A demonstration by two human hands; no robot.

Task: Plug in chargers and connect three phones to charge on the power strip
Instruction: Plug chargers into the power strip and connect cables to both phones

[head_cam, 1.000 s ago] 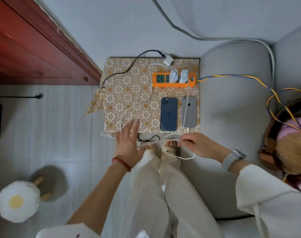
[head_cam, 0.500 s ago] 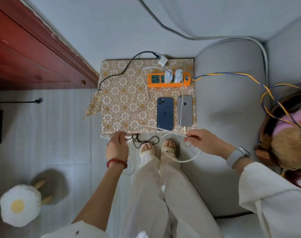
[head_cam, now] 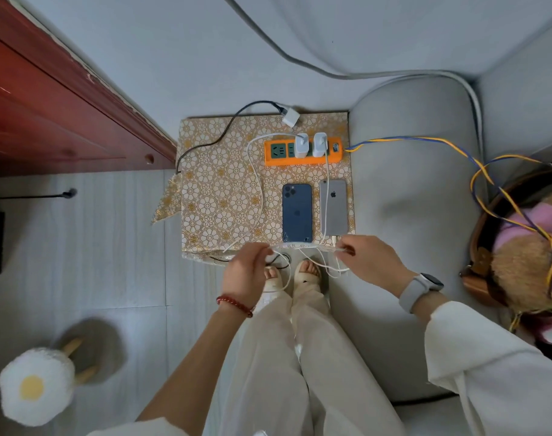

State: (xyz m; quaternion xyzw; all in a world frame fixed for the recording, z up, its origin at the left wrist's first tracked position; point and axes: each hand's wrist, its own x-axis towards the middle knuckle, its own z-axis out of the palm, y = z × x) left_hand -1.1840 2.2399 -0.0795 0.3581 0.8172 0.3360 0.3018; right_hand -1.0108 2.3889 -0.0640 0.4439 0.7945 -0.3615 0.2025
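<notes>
At your 7 o'clock a fluffy fried-egg stool [head_cam: 35,390] stands on the pale floor. Your left hand [head_cam: 246,272] sits just short of the near edge of the patterned table [head_cam: 218,196], fingers pinched shut on a white cable [head_cam: 295,246] that runs taut across to your right hand. A black cable [head_cam: 211,143] trails over the table's 10 o'clock corner to a loose white charger [head_cam: 291,118] lying at the far edge, not in any socket. At 1 o'clock on the table the orange power strip [head_cam: 303,151] carries two white chargers [head_cam: 301,145] side by side in its right half; its left sockets show bare. Nearer you, the dark blue phone [head_cam: 297,213] lies face down, and just beside it at its 3 o'clock lies the grey phone [head_cam: 333,206], also face down, with a white lead running down from the right-hand charger along its left edge. Your right hand [head_cam: 372,262], smartwatch on the wrist, is clamped on the other end of the stretched cable just below the grey phone's near edge. The two hands are apart, with your sandalled feet between them. You cannot tell from here whether either phone is connected
</notes>
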